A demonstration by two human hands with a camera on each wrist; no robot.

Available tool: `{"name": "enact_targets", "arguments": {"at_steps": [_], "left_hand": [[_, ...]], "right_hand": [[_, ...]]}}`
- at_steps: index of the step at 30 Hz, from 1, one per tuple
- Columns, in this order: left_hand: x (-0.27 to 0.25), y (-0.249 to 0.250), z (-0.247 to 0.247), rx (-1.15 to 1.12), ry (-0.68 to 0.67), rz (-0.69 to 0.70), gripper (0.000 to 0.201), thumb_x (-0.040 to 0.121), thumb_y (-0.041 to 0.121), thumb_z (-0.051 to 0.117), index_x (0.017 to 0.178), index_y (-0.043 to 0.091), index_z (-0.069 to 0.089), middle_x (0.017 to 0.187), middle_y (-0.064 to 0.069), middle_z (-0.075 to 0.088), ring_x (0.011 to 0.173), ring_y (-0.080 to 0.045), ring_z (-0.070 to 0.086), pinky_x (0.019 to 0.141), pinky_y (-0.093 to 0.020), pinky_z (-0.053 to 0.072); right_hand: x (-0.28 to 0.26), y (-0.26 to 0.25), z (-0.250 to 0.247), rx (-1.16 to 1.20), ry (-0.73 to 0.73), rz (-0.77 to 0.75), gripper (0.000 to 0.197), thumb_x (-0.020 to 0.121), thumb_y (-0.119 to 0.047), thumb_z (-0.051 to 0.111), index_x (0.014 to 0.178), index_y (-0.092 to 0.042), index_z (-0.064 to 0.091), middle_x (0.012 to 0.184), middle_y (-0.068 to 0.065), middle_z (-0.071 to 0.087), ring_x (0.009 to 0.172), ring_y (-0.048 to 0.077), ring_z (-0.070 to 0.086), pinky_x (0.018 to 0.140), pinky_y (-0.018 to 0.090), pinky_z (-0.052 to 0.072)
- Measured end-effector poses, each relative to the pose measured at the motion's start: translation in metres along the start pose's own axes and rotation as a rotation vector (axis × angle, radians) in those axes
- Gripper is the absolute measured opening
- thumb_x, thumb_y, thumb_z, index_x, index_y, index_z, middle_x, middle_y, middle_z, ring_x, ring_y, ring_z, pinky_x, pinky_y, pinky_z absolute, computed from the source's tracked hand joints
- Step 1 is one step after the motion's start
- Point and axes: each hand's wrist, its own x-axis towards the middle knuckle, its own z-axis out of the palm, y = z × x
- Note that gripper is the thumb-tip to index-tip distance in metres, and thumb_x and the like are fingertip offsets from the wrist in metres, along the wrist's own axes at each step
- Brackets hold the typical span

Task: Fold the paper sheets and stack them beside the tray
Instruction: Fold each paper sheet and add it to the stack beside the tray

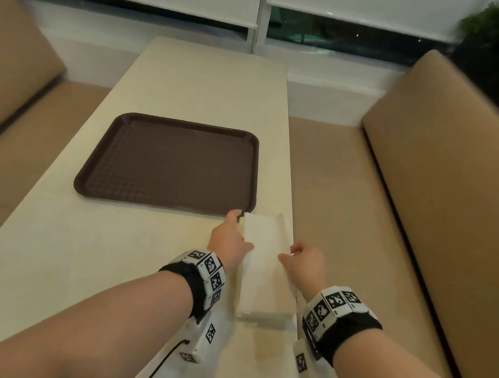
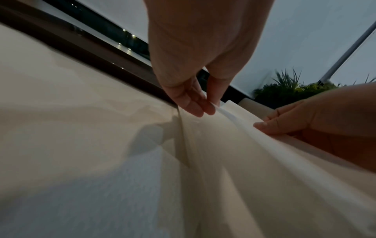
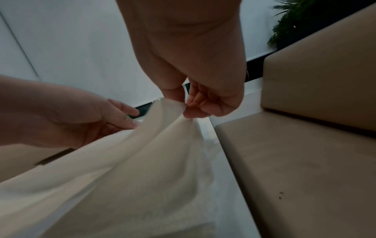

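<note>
On the pale table (image 1: pixel 167 82), the paper sheet (image 1: pixel 262 273) lay just right of the brown tray (image 1: pixel 169 162); the right hand (image 1: pixel 307 261) pinched its raised edge, plain only from the right wrist, while the left hand (image 1: pixel 230 240) touched it with straight fingers

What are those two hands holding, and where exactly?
The white paper sheet. The right hand pinches its lifted right edge. The left hand has straight fingers on the left edge, beside the brown tray.
</note>
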Motion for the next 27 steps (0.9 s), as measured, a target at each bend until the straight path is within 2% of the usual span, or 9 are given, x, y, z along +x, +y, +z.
{"name": "enact_targets", "arguments": {"at_steps": [3,6,8,10,12,14,16,21,27], "left_hand": [[0.006,-0.004,0.005,0.045,-0.023,-0.008,0.073,0.079,0.009,0.068,0.142,0.023,0.034,0.08,0.0,0.058,0.081,-0.018,0.06,0.073,-0.026,0.047],[0.01,-0.007,0.01,0.079,-0.032,-0.017,0.073,0.078,0.011,0.07,0.141,0.023,0.035,0.089,-0.004,0.061,0.087,-0.022,0.062,0.073,-0.027,0.048],[0.008,-0.01,0.011,0.086,-0.018,-0.013,0.071,0.079,0.017,0.072,0.141,0.021,0.036,0.097,-0.005,0.062,0.091,-0.021,0.061,0.074,-0.026,0.045],[0.005,-0.013,0.011,0.072,0.026,-0.019,0.065,0.084,0.026,0.07,0.14,0.018,0.038,0.111,-0.007,0.059,0.101,-0.022,0.057,0.08,-0.026,0.042],[0.001,-0.015,0.012,0.048,0.053,-0.06,0.058,0.09,0.032,0.062,0.14,0.013,0.038,0.124,-0.01,0.055,0.113,-0.024,0.053,0.087,-0.028,0.039],[-0.004,-0.014,0.013,0.031,0.028,-0.115,0.054,0.096,0.033,0.052,0.141,0.01,0.035,0.129,-0.013,0.053,0.117,-0.026,0.051,0.089,-0.029,0.038],[-0.008,-0.013,0.013,-0.012,0.007,-0.157,0.052,0.098,0.032,0.046,0.143,0.009,0.032,0.127,-0.014,0.055,0.112,-0.027,0.053,0.084,-0.028,0.039],[-0.015,-0.005,0.014,-0.152,-0.005,-0.261,0.053,0.099,0.036,0.041,0.146,0.014,0.029,0.125,-0.011,0.052,0.104,-0.027,0.053,0.086,-0.033,0.043],[-0.017,-0.005,0.01,-0.201,-0.03,-0.279,0.056,0.098,0.042,0.039,0.148,0.019,0.026,0.124,-0.009,0.051,0.111,-0.031,0.054,0.094,-0.037,0.044]], "right_hand": [[0.005,0.004,0.005,-0.054,0.001,0.003,0.022,0.084,-0.018,0.066,0.102,-0.011,0.056,0.086,0.005,0.061,0.083,0.025,0.062,0.068,0.031,0.047],[0.008,0.009,0.01,-0.06,0.005,0.011,0.029,0.086,-0.018,0.065,0.111,-0.012,0.052,0.098,0.005,0.06,0.09,0.024,0.06,0.077,0.035,0.05],[0.008,0.012,0.013,-0.08,0.03,-0.004,0.042,0.085,-0.021,0.066,0.123,-0.013,0.049,0.117,0.007,0.058,0.106,0.025,0.057,0.091,0.039,0.049],[0.004,0.013,0.015,-0.074,0.045,-0.011,0.058,0.089,-0.023,0.063,0.139,-0.009,0.038,0.138,0.011,0.046,0.127,0.028,0.045,0.106,0.042,0.039],[0.0,0.013,0.02,0.056,-0.005,0.034,0.064,0.093,-0.025,0.055,0.147,-0.007,0.026,0.148,0.012,0.037,0.135,0.03,0.038,0.111,0.042,0.034],[-0.003,0.014,0.024,0.195,-0.062,0.089,0.062,0.094,-0.031,0.049,0.146,-0.009,0.025,0.146,0.012,0.041,0.131,0.03,0.043,0.108,0.046,0.038],[-0.003,0.014,0.027,0.25,-0.092,0.12,0.056,0.096,-0.034,0.043,0.143,-0.006,0.029,0.141,0.013,0.045,0.126,0.031,0.046,0.105,0.044,0.04],[-0.005,0.012,0.03,0.211,-0.129,0.145,0.049,0.102,-0.03,0.029,0.144,-0.005,0.026,0.141,0.017,0.041,0.123,0.033,0.043,0.099,0.039,0.036],[-0.006,0.017,0.033,0.179,-0.146,0.11,0.052,0.103,-0.029,0.028,0.15,-0.01,0.018,0.148,0.015,0.035,0.132,0.032,0.038,0.107,0.04,0.033]]}}
